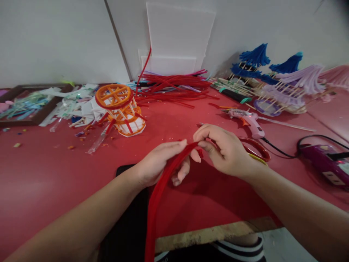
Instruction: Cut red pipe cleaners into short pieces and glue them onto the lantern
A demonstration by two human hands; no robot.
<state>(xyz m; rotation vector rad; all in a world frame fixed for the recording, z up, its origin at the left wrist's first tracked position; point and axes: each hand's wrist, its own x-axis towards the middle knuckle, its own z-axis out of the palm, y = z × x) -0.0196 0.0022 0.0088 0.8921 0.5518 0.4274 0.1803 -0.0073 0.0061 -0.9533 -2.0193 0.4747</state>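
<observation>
Largest first: pale grey wall (pixel 54 40) w/ dark seam backs the surface, a red tabletop (pixel 62 189); its near edge is worn to bare brown (pixel 212 233). White flat panels (pixel 181 31) lean on the wall at mid far edge, prob. stood up to save room. Far R corner: blue-fringed stick model (pixel 255 56) and lilac-fringed stick model (pixel 302 80), maybe parked there out of the way. Loose pile of red fuzzy strands (pixel 177 85) lies along mid far edge, in reach.

Bundle of long red fuzzy strands (pixel 159 185) runs from btwn the hands, above the near half, down past the near edge. L hand (pixel 160 156): thumb pressed on top, fingers half curled below, bundle held across the palm, prob. to keep it tog. R hand (pixel 223 147): thumb + fingertips closed in a pinch at the bundle's upper end, likely for fine control.

Dark-framed tray (pixel 38 120) w/ scraps at L edge, seemingly corralling bits. Orange-and-white lattice drum (pixel 121 107) stands L of centre, toward far edge. Purple socket box (pixel 315 158) by R edge; pink glue gun (pixel 255 123) nearby, cord trailing that way, presumably for power. Tiny orange crumbs (pixel 71 147) on L half.
</observation>
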